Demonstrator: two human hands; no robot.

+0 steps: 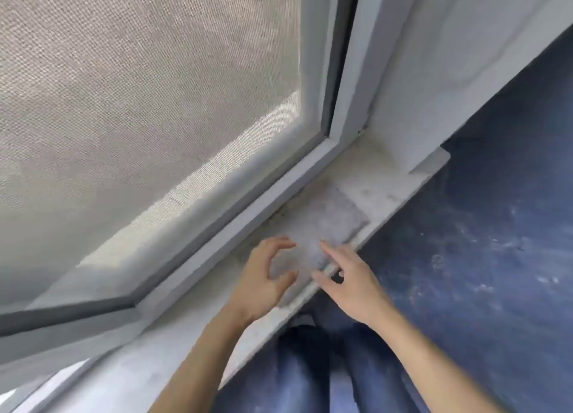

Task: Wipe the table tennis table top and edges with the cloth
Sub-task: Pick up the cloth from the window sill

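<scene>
While the cloth (pixel 328 226) lies on the sill (pixel 400 181), the left hand (pixel 263 277) and right hand (pixel 352 285) are over its near end, fingers open, holding nothing.

Pale sill (pixel 387 189) below mesh-screened window (pixel 139 87), seemingly dusty

The cloth (pixel 328 223) is a thin, pale grey-white piece, spread flat in a roughly rectangular shape. It lies on the white window sill (pixel 403 180), lengthwise along it, running from the middle of the scene towards the far right. Its left long edge lies close beside the foot of the window frame (pixel 248 214). Its right long edge reaches the sill's front lip. The far end looks squarely cut and stops short of the sill's far corner. The near end is blurred, so its outline cannot be made out. Its tone nearly matches the speckled sill.
</scene>
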